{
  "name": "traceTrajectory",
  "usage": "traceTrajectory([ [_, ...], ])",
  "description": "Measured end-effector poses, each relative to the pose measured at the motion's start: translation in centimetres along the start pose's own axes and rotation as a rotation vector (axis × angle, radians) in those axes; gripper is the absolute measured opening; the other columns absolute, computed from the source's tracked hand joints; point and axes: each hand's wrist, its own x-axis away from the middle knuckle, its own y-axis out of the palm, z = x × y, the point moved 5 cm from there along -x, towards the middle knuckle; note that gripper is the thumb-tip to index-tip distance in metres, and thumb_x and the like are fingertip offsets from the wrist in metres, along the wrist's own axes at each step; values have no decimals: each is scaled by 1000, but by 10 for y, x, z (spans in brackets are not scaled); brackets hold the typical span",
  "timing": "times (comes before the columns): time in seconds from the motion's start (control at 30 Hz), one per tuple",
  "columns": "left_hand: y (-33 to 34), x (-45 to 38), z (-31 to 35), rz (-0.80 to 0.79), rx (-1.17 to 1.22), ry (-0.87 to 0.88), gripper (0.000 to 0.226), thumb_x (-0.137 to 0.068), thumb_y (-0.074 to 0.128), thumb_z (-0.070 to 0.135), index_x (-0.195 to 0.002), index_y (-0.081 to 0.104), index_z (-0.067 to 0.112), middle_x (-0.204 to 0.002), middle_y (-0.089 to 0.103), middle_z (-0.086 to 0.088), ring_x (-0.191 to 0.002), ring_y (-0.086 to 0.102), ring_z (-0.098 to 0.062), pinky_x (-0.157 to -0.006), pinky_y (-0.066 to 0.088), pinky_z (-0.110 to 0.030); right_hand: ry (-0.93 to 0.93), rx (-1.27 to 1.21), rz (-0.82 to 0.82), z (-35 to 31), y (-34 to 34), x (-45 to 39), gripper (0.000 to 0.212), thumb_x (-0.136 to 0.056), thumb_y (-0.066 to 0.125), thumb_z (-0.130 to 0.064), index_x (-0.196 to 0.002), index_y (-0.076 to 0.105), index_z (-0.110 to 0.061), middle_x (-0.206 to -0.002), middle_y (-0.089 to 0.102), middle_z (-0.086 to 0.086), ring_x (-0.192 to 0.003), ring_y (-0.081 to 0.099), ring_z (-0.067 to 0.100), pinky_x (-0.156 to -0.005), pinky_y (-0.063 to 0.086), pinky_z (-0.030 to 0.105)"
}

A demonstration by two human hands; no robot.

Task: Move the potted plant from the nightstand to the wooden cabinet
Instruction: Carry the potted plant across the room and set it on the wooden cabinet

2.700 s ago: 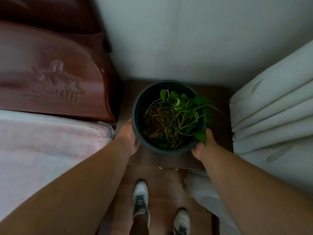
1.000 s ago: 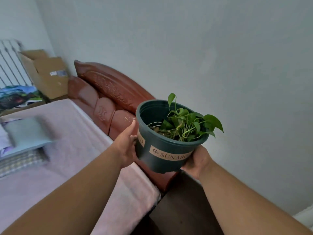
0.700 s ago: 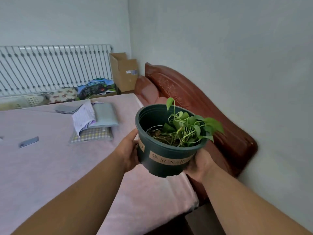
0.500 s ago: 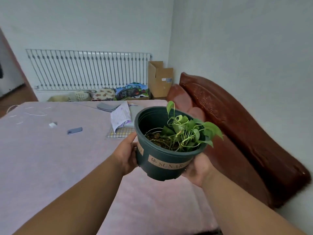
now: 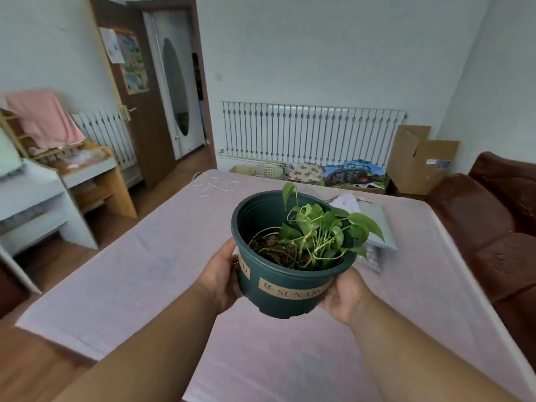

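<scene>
Pink bedding [image 5: 150, 274] fills the foreground, with a white radiator [image 5: 310, 132] on the far wall. Above the bed, the potted plant [image 5: 293, 256] is gripped on its sides by the left hand [image 5: 222, 278] and right hand [image 5: 345, 294].

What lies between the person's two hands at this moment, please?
In the head view, the dark green potted plant fills that stretch: the left hand presses its left wall and the right hand cups its lower right side, above the pink bed.
</scene>
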Motion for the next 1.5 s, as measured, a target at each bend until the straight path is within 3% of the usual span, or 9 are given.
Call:
traceTrajectory([
  [0.23, -166, 13, 49, 218, 57, 118, 71, -96, 62, 79, -129, 87, 20, -137, 82, -22, -121, 81, -44, -112, 59, -67, 90, 106, -243, 47, 176, -46, 50, -118, 43, -46, -141, 81, -22, -135, 85, 13, -131, 76, 40, -115, 58, 63],
  [0.4, -262, 33, 58, 358, 176, 153, 86, -88, 64, 85, -130, 87, 14, -136, 82, -22, -120, 82, -43, -98, 68, -57, 163, 227, -406, 82, 284, -67, 50, -116, 44, -45, -144, 79, -22, -136, 85, 13, -133, 75, 39, -119, 55, 62],
  [0.63, -357, 81, 55, 583, 341, 253, 90, -70, 82, 83, -128, 87, 14, -135, 84, -20, -117, 84, -40, -82, 71, -47, 294, 391, -675, 136, 411, -77, 51, -115, 44, -49, -135, 84, -26, -131, 87, 9, -127, 78, 35, -80, 70, 45],
  [0.8, -403, 130, 38, 773, 474, 332, 85, -73, 78, 83, -118, 91, 12, -128, 86, -20, -108, 86, -39, -77, 72, -48, 345, 510, -839, 181, 491, -58, 52, -114, 46, -53, -135, 85, -26, -131, 87, 11, -130, 76, 39, -111, 61, 58],
  [0.97, -451, 185, 33, 888, 462, 361, 101, -65, 81, 82, -132, 85, 7, -136, 83, -22, -124, 79, -45, -110, 60, -58, 424, 554, -945, 229, 558, -19, 51, -109, 51, -58, -111, 94, -31, -123, 90, 9, -109, 87, 35, -81, 71, 46],
  [1.07, -488, 212, 38, 923, 462, 378, 116, -47, 87, 85, -133, 84, 7, -135, 83, -22, -123, 80, -45, -106, 64, -59, 454, 572, -987, 261, 603, 8, 51, -108, 51, -59, -110, 94, -31, -121, 90, 9, -103, 88, 32, -74, 71, 43],
  [1.2, -568, 242, 48, 951, 498, 398, 109, -46, 89, 82, -127, 87, 9, -133, 84, -24, -111, 84, -42, -77, 72, -51, 446, 602, -972, 313, 675, 32, 54, -111, 51, -57, -129, 88, -23, -128, 88, 13, -124, 79, 41, -102, 66, 55],
  [1.37, -667, 261, 70, 909, 548, 404, 101, -42, 91, 77, -116, 91, 8, -127, 86, -25, -102, 87, -42, -67, 72, -49, 442, 595, -954, 364, 770, 52, 53, -112, 49, -54, -132, 86, -22, -127, 88, 12, -127, 77, 38, -109, 62, 55],
  [1.5, -750, 265, 97, 923, 528, 416, 98, -49, 89, 80, -119, 90, 11, -128, 86, -23, -103, 87, -39, -67, 72, -45, 406, 583, -905, 390, 836, 57, 51, -113, 46, -52, -123, 88, -24, -120, 90, 10, -118, 79, 35, -89, 63, 45],
])
